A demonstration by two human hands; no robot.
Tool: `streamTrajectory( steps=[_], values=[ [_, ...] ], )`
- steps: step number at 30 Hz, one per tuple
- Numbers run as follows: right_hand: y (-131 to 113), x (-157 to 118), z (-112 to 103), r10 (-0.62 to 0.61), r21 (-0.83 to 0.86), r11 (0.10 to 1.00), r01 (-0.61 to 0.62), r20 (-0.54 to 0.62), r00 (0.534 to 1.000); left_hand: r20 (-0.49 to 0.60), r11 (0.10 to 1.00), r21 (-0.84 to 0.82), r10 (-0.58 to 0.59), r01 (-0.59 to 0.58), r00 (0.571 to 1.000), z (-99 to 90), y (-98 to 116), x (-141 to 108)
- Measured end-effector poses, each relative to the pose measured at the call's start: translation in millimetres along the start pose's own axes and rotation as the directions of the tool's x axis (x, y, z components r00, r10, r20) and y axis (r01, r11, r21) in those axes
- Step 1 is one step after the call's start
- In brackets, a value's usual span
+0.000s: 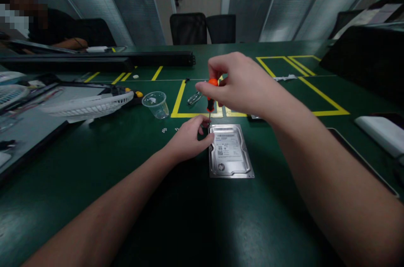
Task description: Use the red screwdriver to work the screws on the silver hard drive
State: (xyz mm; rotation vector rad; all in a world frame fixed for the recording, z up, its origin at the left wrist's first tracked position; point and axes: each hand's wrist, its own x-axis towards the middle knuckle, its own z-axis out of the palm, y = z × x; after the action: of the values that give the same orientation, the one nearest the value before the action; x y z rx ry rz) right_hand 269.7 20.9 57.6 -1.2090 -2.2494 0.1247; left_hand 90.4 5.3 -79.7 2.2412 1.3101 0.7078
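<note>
A silver hard drive (229, 151) lies flat on the green table, label side up. My right hand (232, 84) is closed around an orange and black screwdriver (210, 104), held upright. Its thin shaft points down at the drive's far left corner; the exact tip contact is hard to make out. My left hand (191, 137) grips the drive's left edge, thumb on the top and fingers by the screwdriver's shaft. Several tiny screws (164, 130) lie left of my left hand, near a clear plastic cup (157, 105).
Behind my hands lies a small clear object (195, 98) inside yellow tape marks. A white fan grille (91, 106) and a grey panel (34, 132) occupy the left. Long black bars (151, 59) cross the back left, near a seated person (53, 27). A white box (383, 134) sits at right.
</note>
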Motion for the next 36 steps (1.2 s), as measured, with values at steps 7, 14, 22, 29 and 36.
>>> streamTrajectory(
  steps=[7,14,22,29,36],
  values=[
    [-0.5,0.2,0.0,0.013,-0.056,0.998,-0.014,-0.03,0.999,0.004,1.0,0.006,0.005,-0.005,1.0,-0.5,-0.2,0.1],
    [-0.6,-1.4,-0.1,0.029,-0.078,0.996,-0.033,-0.059,0.998,0.017,1.0,-0.005,0.008,-0.008,1.0,-1.4,0.4,0.7],
    [-1.4,-1.9,1.8,0.063,-0.048,0.997,-0.065,-0.053,0.997,0.022,1.0,-0.004,-0.003,0.003,1.0,-2.9,2.2,0.8],
    [-2.2,-2.2,4.4,0.075,0.101,0.992,-0.074,-0.011,0.997,0.011,1.0,-0.006,-0.002,0.002,1.0,-1.4,2.7,0.7],
    [0.9,-2.0,8.4,0.138,0.236,0.963,-0.128,-0.024,0.99,0.011,1.0,-0.006,0.004,-0.004,1.0,-2.1,2.2,0.7]
  ],
)
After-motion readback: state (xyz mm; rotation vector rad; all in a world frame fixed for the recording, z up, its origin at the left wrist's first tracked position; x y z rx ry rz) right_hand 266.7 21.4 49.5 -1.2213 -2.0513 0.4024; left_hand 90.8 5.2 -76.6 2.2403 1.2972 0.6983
